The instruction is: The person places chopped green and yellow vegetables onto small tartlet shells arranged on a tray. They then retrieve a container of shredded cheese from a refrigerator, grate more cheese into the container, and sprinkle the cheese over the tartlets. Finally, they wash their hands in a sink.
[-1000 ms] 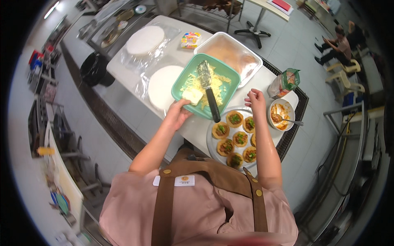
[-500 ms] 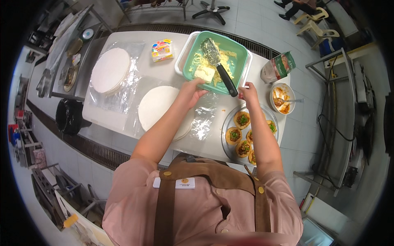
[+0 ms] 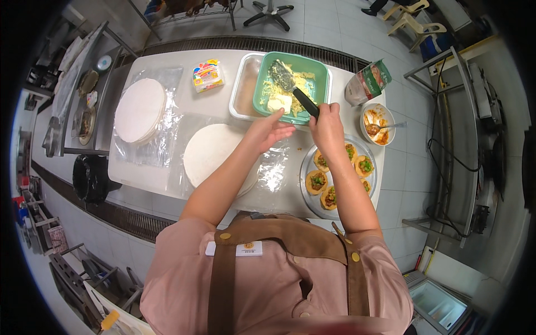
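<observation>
A green plastic tub (image 3: 325,81) sits on a white tray (image 3: 241,86), with pale grated cheese (image 3: 302,80) and a block of cheese (image 3: 280,103) inside. Leaning in the tub is a flat hand grater (image 3: 281,75), its metal face coated in shreds. My right hand (image 3: 328,129) is closed round the end of its black handle, over the tub's near right corner. Palm up and fingers stretched out, my left hand (image 3: 272,133) is just below the near rim, close to the cheese block, holding nothing.
Stacks of white round wrappers (image 3: 215,153) (image 3: 140,110) lie on plastic sheets. A small colourful carton (image 3: 207,76) stands left of the tray. To the right are a pouch (image 3: 365,84), a sauce bowl with spoon (image 3: 368,133), and a round metal tray (image 3: 308,207) of topped small rounds.
My right hand has moved from beside the tub onto the grater's handle and closed round it. The left hand has come off the tub's near edge and opened. The tub sits further right on its tray.
</observation>
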